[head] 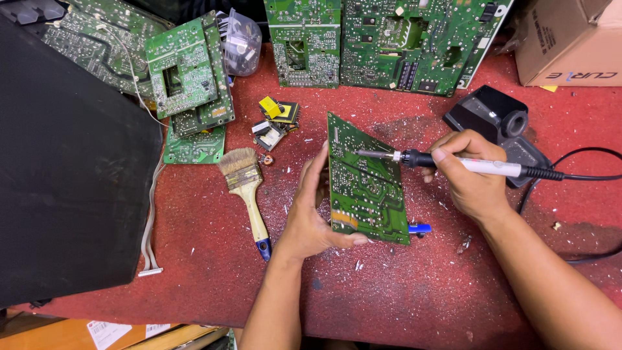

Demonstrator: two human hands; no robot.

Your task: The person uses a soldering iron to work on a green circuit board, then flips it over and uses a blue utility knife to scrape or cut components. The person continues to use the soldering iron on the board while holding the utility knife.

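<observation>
My left hand (312, 214) grips a green circuit board (366, 185) by its left and lower edges and holds it tilted up off the red work surface (389, 291). My right hand (470, 175) holds a soldering iron (453, 162) like a pen. Its metal tip touches the upper part of the board's solder side. A black cable runs from the iron off to the right. A small blue part (420, 228) pokes out behind the board's lower right corner.
A wooden-handled brush (246, 188) lies left of my left hand. Small transformers (275, 123) sit above it. Several green boards (188, 71) lie at the back, a black iron stand (499, 120) and cardboard box (570, 42) at right, a large black panel (65, 168) at left.
</observation>
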